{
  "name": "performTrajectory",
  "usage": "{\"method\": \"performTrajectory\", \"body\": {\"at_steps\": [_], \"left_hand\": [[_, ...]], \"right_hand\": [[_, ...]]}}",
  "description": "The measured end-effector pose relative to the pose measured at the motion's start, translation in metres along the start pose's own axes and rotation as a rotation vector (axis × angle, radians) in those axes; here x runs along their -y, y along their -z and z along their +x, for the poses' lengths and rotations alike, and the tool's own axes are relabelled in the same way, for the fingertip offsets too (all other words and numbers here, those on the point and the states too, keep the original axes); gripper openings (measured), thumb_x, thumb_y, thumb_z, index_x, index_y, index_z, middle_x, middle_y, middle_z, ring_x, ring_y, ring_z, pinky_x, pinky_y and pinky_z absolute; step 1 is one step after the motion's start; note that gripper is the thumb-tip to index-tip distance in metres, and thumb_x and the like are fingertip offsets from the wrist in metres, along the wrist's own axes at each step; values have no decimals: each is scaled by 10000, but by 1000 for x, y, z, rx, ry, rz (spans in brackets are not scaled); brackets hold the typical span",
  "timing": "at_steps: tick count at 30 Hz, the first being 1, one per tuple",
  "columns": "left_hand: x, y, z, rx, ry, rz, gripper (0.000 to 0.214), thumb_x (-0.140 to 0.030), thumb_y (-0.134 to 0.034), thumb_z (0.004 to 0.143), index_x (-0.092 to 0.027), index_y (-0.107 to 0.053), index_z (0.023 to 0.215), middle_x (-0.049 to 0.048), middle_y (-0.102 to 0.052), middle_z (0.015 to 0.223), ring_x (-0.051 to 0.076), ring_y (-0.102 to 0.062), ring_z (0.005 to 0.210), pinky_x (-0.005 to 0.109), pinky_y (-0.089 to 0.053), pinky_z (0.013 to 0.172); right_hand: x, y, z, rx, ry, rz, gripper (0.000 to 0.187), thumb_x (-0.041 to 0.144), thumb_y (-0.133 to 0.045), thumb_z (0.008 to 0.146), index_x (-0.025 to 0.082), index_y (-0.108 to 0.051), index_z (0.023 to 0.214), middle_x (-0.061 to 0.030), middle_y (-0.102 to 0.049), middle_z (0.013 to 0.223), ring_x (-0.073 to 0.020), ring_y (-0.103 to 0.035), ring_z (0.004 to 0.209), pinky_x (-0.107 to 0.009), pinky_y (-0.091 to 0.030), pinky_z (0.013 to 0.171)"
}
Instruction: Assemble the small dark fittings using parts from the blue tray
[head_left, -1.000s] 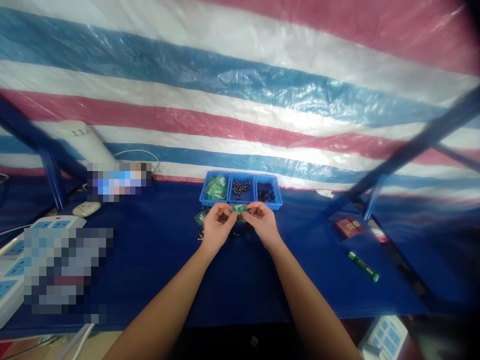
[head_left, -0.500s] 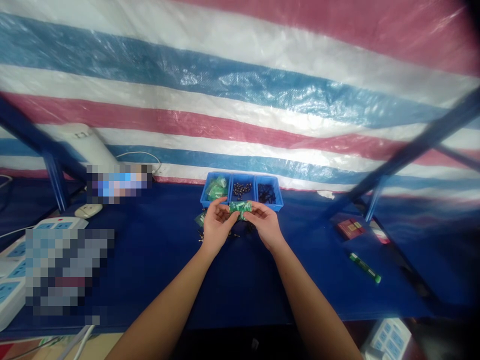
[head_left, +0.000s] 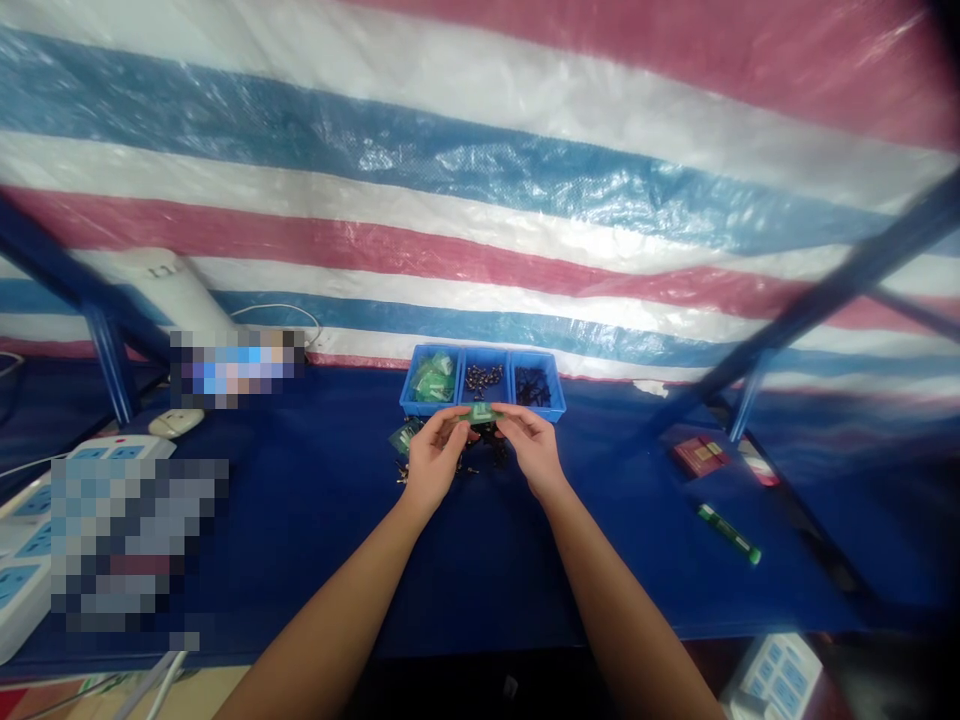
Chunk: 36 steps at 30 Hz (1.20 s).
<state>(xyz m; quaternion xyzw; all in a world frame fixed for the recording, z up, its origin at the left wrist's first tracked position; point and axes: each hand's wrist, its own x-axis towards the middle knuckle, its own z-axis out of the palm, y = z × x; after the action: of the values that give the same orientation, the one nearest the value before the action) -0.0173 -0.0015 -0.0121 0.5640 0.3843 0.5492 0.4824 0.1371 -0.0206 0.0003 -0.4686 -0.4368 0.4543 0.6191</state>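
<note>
Both my hands meet over the blue table, just in front of a blue three-compartment tray (head_left: 556, 410). My left hand (head_left: 433, 455) and my right hand (head_left: 531, 448) each pinch one end of a small green piece (head_left: 481, 412), held flat between them. The tray's left bin holds green packets (head_left: 433, 380), the middle bin small dark round parts (head_left: 483, 377), the right bin black parts (head_left: 532, 384). Several small dark and brass parts (head_left: 480, 455) lie loose on the table under my hands, with another green packet (head_left: 402, 436) to the left.
White power strips (head_left: 22, 530) lie at the left edge, with a white mouse-like object (head_left: 175, 421) behind them. A red box (head_left: 698, 455) and a green pen (head_left: 727, 533) lie to the right. Blue frame struts (head_left: 825, 290) slant across both sides. A striped tarp hangs behind.
The green piece was turned between my fingers: upright and wide half a second ago, it now lies flatter and looks thinner. My hands stayed in place.
</note>
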Motion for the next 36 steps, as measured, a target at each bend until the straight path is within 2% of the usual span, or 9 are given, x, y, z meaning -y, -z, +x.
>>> {"method": "performTrajectory", "body": {"at_steps": [5,10,14,16,19,22,27,32,36], "left_hand": [[-5,-1,0,-63,-24,-1,355,-406,-606,864,-171,-652,1126,68,-696,886,164,-682,724,250,-510,618],[-5,7,7,-268,-32,166,475,-406,-610,854,-200,-566,1280,108,-684,1098,189,-697,824,265,-534,649],[-4,28,16,-470,-94,421,477,-390,-553,888,-194,-537,1322,91,-716,971,192,-684,850,335,-536,814],[-4,37,20,-499,-123,506,459,-374,-516,907,-191,-535,1327,92,-718,957,208,-683,885,375,-515,880],[-2,43,24,-479,-152,675,429,-345,-487,915,-196,-560,1311,107,-724,971,248,-674,911,428,-479,914],[0,39,25,-377,-205,882,397,-289,-469,914,-191,-587,1280,145,-682,1151,305,-613,1090,489,-383,993],[2,28,22,-196,-220,1096,459,-268,-432,918,-222,-506,1369,125,-530,1392,373,-296,1395,592,-215,1044],[1,24,19,-80,-162,1217,583,-396,-449,913,-246,-366,1470,112,-352,1523,435,-68,1442,683,-138,1036],[0,23,18,-18,-205,1205,612,-404,-466,906,-291,-316,1488,90,-297,1552,436,-43,1444,696,-125,1042]], "right_hand": [[7,0,-3,61,-30,106,503,367,-697,771,289,-608,1260,-56,-623,1279,-245,-629,1074,-369,-532,844],[1,1,-1,99,-71,4,294,411,-667,803,203,-717,1005,-89,-724,994,-213,-687,845,-323,-517,724],[-3,0,0,80,-98,-53,278,425,-667,794,190,-720,932,-78,-727,878,-189,-676,760,-295,-497,664],[-4,0,0,75,-110,-72,277,428,-663,792,191,-719,923,-75,-725,867,-185,-670,752,-291,-494,656],[-5,0,-1,80,-120,-90,271,423,-652,798,193,-716,926,-70,-722,863,-183,-666,746,-289,-493,651],[-3,0,-1,93,-109,-100,262,415,-644,805,192,-715,924,-67,-718,859,-178,-663,742,-290,-497,659],[-1,0,-1,92,-95,-110,267,417,-641,801,190,-717,919,-65,-718,848,-174,-662,734,-291,-507,666],[-4,-1,-1,98,-91,-127,263,409,-641,799,184,-716,913,-63,-719,837,-170,-665,726,-294,-515,677],[-5,-1,-1,95,-92,-131,261,407,-634,804,186,-715,918,-61,-720,831,-169,-666,726,-296,-518,682]]}}
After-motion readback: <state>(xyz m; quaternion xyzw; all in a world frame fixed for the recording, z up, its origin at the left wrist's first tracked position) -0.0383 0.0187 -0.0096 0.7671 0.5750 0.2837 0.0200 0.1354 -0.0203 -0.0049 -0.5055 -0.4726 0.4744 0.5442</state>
